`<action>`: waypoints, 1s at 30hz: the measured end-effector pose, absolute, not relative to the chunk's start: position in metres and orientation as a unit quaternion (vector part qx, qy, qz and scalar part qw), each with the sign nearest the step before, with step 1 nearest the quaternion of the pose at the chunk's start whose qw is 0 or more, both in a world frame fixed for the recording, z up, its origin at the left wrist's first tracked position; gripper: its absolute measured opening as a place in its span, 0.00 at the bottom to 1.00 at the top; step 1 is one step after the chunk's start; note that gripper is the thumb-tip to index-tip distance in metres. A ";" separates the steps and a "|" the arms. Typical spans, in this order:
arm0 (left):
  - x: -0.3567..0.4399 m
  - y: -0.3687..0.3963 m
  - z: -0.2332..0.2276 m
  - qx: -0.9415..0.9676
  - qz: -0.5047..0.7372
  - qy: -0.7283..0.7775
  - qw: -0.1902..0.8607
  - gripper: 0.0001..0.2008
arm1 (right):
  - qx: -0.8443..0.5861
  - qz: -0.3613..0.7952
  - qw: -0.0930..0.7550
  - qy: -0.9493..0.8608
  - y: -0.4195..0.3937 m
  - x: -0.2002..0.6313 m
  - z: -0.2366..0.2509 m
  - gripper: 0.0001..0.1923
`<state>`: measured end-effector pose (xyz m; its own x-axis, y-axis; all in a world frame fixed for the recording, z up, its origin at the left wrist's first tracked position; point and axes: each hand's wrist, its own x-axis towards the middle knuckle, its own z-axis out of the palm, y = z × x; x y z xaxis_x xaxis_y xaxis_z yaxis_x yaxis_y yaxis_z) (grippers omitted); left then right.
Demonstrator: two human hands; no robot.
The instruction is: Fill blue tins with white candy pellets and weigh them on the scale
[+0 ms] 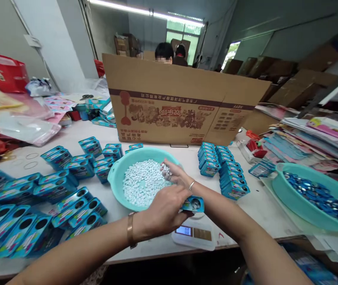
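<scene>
My left hand [164, 209] holds a small blue box [192, 204] just above a white digital scale [194, 236] at the table's front edge. My right hand [175, 174] reaches across into a teal basin [116, 176] and has a pinch of small white tablets [166, 170] in its fingers. The basin is part full of the same white tablets [142, 184]. My arms cross over each other in front of the scale.
Several open blue boxes [38, 206] cover the table's left side, and closed ones [225, 172] are stacked to the right. A second teal basin [317, 198] holds blue pieces. A tall cardboard sheet [181, 103] stands behind, with people beyond it.
</scene>
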<state>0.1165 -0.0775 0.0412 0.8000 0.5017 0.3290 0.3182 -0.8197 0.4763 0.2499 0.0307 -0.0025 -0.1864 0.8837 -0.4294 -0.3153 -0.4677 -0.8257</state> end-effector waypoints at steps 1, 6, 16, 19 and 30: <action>0.125 -0.076 0.036 0.930 0.213 0.220 0.203 0.12 | -0.471 0.720 0.422 -0.286 0.032 0.253 -0.003 0.15; 0.153 -0.068 0.020 0.939 0.148 0.228 0.211 0.14 | -0.419 0.763 0.418 -0.260 0.040 0.263 0.004 0.13; 0.206 -0.043 0.006 0.961 0.051 0.226 0.150 0.06 | -0.348 0.750 0.508 -0.242 0.034 0.322 0.053 0.12; 0.215 -0.036 -0.001 0.956 0.048 0.244 0.154 0.08 | -0.343 0.707 0.570 -0.240 0.008 0.347 0.068 0.13; 0.173 -0.043 0.018 0.919 0.200 0.273 0.204 0.39 | -0.405 0.509 0.748 -0.130 -0.113 0.386 0.043 0.13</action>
<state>0.1733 -0.0434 0.0176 0.7713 0.5830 0.2554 0.4203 -0.7679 0.4835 0.3858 -0.1133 0.0432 0.4474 0.8673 -0.2184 -0.6568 0.1529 -0.7384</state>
